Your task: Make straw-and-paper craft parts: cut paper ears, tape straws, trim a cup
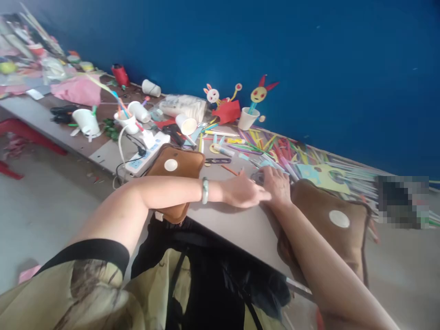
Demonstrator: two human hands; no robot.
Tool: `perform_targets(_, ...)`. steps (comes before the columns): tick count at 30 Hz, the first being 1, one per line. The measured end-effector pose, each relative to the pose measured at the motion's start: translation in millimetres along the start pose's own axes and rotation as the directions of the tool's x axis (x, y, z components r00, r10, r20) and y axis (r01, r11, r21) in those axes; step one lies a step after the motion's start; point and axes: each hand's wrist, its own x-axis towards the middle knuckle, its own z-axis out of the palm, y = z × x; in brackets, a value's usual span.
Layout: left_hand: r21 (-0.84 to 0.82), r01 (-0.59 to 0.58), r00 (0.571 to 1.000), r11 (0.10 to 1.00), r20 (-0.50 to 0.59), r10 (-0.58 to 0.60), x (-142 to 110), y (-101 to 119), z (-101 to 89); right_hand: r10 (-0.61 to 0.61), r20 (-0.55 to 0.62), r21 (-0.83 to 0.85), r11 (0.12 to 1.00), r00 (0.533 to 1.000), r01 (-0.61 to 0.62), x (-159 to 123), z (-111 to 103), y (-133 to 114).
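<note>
My left hand [244, 189] reaches across to the right above the pale tabletop [228, 224], fingers stretched out and thumb raised. Its fingertips lie close to my right hand or touch it. Back upward, my right hand [277, 184] rests at the table with its fingers curled down. A greyish, clear-looking thing [256, 176] shows by those fingers; blur hides its kind. Under my left forearm lies a brown cushion-like pad [185, 160] with a white disc. A second brown pad [319, 206] sits beside my right forearm. Ahead are a dark utility knife [218, 161] and a glue-like tube [223, 150].
Colored strips and sticks [275, 149] crowd the table along the blue wall [275, 41]. A white cup [248, 120] holds a yellow-faced paper figure [258, 95]. Further left are a power strip [147, 153], more paper cups [86, 123] and a red stool [30, 135].
</note>
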Motion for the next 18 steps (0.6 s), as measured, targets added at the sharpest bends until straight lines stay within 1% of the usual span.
perform_targets(1,0.007,-0.037,0.999,0.999,0.039,0.036,4,8,-4.9,-0.011,-0.014,-0.004,1.000,1.000,0.011,1,1,-1)
perform_targets(2,0.004,-0.108,0.992,0.994,0.071,0.107,8,19,-12.0,-0.022,-0.032,-0.002,1.000,0.999,0.022,1,1,-2)
perform_targets(5,0.014,-0.216,0.971,0.976,0.106,0.213,15,63,-39.3,-0.028,-0.124,0.040,0.999,0.992,0.034,-1,0,-6)
perform_targets(6,-0.019,-0.259,0.960,0.966,0.109,0.260,14,80,-47.0,-0.023,-0.165,0.070,0.997,0.986,0.035,-1,0,-7)
perform_targets(8,-0.099,-0.282,0.957,0.954,0.047,0.288,8,112,-53.9,-0.016,-0.243,0.152,0.987,0.970,0.054,-2,0,-8)
perform_targets(9,-0.179,-0.258,0.964,0.950,0.021,0.265,3,126,-51.7,-0.021,-0.274,0.199,0.977,0.962,0.078,-2,0,-8)
perform_targets(10,-0.305,-0.239,0.966,0.922,0.023,0.258,-3,137,-45.4,-0.032,-0.298,0.247,0.963,0.954,0.109,-1,-1,-8)
perform_targets(11,-0.430,-0.232,0.963,0.873,0.024,0.268,-10,144,-35.5,-0.045,-0.311,0.293,0.946,0.949,0.141,0,-4,-8)
perform_targets(12,-0.535,-0.197,0.967,0.822,0.032,0.252,-18,149,-23.0,-0.064,-0.308,0.337,0.926,0.949,0.171,2,-7,-8)
perform_targets(13,-0.607,-0.137,0.976,0.783,0.052,0.211,-26,150,-9.1,-0.085,-0.290,0.374,0.907,0.953,0.195,4,-13,-10)
perform_targets(14,-0.652,-0.076,0.980,0.755,0.092,0.178,-34,150,4.8,-0.118,-0.257,0.405,0.888,0.959,0.217,5,-21,-15)
perform_targets(15,-0.658,0.011,0.978,0.753,0.164,0.129,-43,147,17.4,-0.164,-0.201,0.438,0.867,0.966,0.238,5,-31,-21)
perform_targets(16,-0.653,0.080,0.972,0.753,0.219,0.086,-51,145,27.5,-0.216,-0.162,0.456,0.849,0.963,0.267,2,-43,-30)
perform_targets(17,-0.655,0.121,0.969,0.746,0.241,0.054,-59,142,34.4,-0.275,-0.118,0.477,0.827,0.954,0.297,-3,-56,-42)
perform_targets(18,-0.655,0.147,0.971,0.741,0.238,0.018,-66,140,38.0,-0.374,-0.036,0.538,0.774,0.927,0.333,-11,-70,-55)
